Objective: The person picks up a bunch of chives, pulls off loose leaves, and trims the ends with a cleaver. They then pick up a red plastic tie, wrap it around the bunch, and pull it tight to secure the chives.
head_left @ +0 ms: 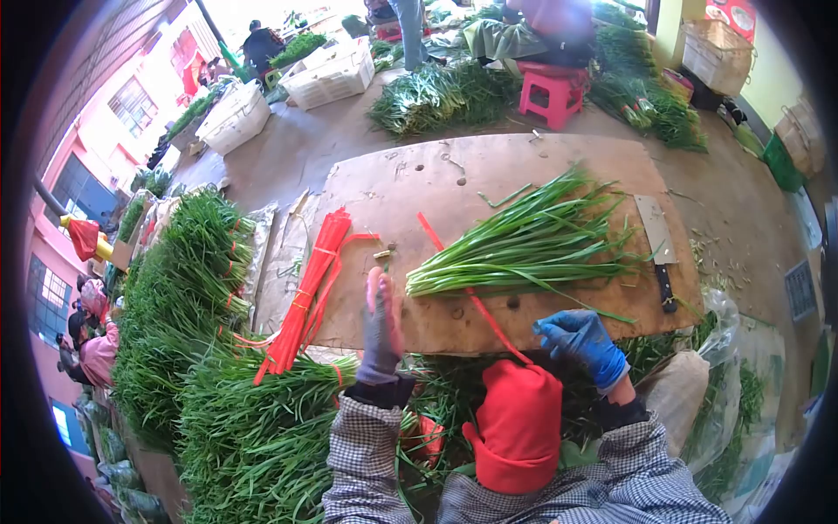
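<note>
A bunch of long green garlic chives [524, 240] lies on the wooden board [393, 188], pale stem ends to the left. A red strap [485, 316] runs under it, reaching past both sides. My left hand [381, 332], in a grey glove with pinkish fingers, stands edge-on beside the stem ends, fingers stretched out, holding nothing. In a blue glove, my right hand [583, 343] is over the board's front edge, below the leaves. Its fingers are curled together; what they hold, if anything, is hidden. A bundle of red straps [310, 293] lies left of my left hand.
A cleaver [656, 240] lies on the board's right side. Tied green bunches [196, 271] are piled at left and front left. Farther off are white crates [327, 74], a pink stool [552, 94] and seated people. Red cloth headwear [519, 428] shows at bottom centre.
</note>
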A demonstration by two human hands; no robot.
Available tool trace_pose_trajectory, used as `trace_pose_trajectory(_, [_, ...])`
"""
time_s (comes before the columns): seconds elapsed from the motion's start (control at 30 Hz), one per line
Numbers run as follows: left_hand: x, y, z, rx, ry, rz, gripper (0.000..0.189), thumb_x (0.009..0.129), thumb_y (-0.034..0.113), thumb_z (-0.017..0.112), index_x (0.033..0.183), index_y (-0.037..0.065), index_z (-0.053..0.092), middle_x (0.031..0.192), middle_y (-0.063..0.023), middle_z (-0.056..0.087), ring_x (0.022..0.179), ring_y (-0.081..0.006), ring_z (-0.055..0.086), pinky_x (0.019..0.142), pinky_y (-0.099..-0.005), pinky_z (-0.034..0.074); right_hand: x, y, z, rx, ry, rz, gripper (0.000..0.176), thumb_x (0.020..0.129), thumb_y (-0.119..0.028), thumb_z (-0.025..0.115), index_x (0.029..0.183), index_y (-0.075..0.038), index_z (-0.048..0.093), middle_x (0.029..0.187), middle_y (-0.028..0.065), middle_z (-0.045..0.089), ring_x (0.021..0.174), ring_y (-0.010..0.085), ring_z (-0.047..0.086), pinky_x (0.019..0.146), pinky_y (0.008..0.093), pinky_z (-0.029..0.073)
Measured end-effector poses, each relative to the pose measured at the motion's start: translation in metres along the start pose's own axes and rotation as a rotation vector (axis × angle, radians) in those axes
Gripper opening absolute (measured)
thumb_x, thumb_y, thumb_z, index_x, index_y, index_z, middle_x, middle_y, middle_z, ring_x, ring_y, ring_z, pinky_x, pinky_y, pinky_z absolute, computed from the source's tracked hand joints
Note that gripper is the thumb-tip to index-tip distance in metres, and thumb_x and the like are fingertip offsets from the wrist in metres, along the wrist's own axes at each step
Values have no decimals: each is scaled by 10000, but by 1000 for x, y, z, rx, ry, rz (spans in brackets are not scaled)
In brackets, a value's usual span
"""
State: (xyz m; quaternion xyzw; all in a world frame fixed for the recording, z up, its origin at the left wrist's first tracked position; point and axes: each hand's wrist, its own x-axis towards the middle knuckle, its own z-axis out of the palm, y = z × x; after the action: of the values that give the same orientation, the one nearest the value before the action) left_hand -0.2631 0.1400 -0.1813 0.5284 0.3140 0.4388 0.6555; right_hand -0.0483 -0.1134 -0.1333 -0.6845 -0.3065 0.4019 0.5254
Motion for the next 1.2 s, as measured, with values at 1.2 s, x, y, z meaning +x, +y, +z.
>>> trace_pose_trajectory(1.2, [53,18,40,1439,-271,256,325,854,274,664,1143,127,646,1136,-154,602,1109,-315,542,973,-432,414,-52,34,-74,-33,197,122,183,920,-128,628,1026,-2,709,858,46,706,693,97,651,555,230,529])
